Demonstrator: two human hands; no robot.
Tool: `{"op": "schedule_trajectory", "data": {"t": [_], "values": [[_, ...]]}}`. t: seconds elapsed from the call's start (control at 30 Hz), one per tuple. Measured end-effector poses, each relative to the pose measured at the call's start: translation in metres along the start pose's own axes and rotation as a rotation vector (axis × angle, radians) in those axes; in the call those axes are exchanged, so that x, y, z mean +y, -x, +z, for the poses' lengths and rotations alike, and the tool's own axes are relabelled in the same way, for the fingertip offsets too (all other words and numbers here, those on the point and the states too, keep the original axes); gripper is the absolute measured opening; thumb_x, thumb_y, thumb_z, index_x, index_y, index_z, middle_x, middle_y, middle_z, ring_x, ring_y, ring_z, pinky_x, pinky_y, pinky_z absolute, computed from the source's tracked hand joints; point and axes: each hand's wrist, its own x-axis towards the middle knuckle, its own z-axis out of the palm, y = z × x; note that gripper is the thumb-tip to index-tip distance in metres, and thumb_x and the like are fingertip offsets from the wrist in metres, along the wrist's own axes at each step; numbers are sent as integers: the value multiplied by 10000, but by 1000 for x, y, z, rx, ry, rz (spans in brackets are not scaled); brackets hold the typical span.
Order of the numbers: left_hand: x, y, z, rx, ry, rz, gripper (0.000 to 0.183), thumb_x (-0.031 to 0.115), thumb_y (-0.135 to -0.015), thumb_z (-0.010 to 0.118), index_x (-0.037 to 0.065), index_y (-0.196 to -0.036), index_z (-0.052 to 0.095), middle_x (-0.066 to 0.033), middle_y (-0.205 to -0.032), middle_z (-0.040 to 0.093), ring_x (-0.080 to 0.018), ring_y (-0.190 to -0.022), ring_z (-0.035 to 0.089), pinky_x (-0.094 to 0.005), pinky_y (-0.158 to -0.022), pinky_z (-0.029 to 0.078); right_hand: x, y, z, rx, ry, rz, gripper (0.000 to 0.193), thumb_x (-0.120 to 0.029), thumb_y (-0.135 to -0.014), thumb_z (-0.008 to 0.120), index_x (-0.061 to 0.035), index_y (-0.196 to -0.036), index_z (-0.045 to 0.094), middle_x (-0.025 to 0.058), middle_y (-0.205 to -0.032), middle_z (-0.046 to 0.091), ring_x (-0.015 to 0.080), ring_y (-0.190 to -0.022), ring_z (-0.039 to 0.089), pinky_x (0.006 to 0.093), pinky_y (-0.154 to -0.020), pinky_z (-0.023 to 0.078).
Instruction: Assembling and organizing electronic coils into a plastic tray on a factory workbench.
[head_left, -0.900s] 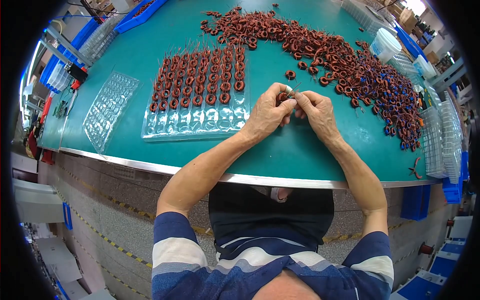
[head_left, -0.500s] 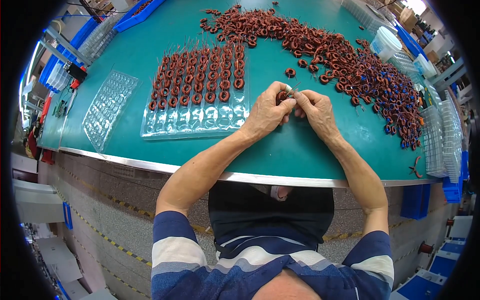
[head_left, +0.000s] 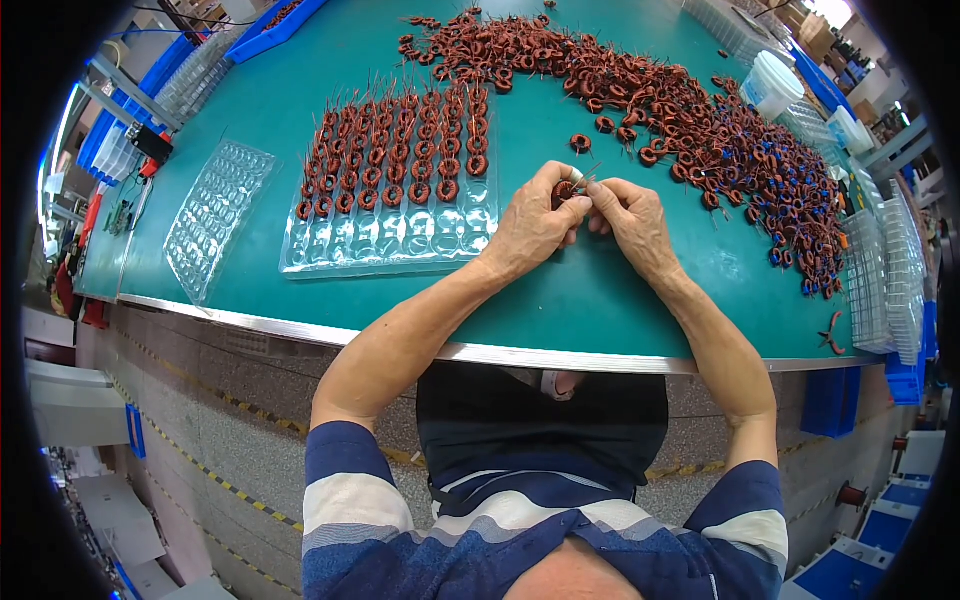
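My left hand (head_left: 538, 225) is closed around a copper-wound ring coil (head_left: 562, 193), which its fingers partly cover. Wire leads stick up from the coil between my two hands. At those leads, the thumb and forefinger of my right hand (head_left: 634, 222) are pinched together. To the left lies a clear plastic tray (head_left: 380, 264). Rows of ring coils (head_left: 395, 170) with upright leads fill its far part, and the nearest pockets hold none. A large heap of similar coils (head_left: 610, 80) spreads beyond my hands and down the right side; many there show blue parts.
A second clear tray (head_left: 218, 220) lies at the left. Red-handled pliers (head_left: 832, 335) rest near the right front edge of the green table (head_left: 600, 320). Stacked clear trays (head_left: 885, 270) stand at the far right. A white tub (head_left: 772, 88) sits behind the heap.
Both hands stay in almost the same place, with the coil still held. The wire leads between the fingers have shifted very slightly.
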Motion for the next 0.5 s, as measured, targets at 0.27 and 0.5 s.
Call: {"op": "schedule_trajectory", "data": {"t": [0.27, 0.5], "values": [[0, 0, 1, 16, -8, 11, 211, 158, -938, 592, 14, -1070, 511, -22, -682, 558, -80, -568, 530, -230, -495, 426, 0, -1, 0, 2, 1, 2, 316, -307, -944, 607, -3, -907, 685, 14, -704, 627, 78, -614, 581, 224, -526, 467], [0, 1, 1, 27, 1, 9, 222, 171, -915, 601, 6, -1043, 526, -33, -718, 563, -92, -556, 538, -252, -487, 437, 1, -1, 0, -4, 1, 6, 314, -308, -942, 609, -6, -910, 687, 14, -702, 628, 78, -615, 582, 224, -526, 466]]}}
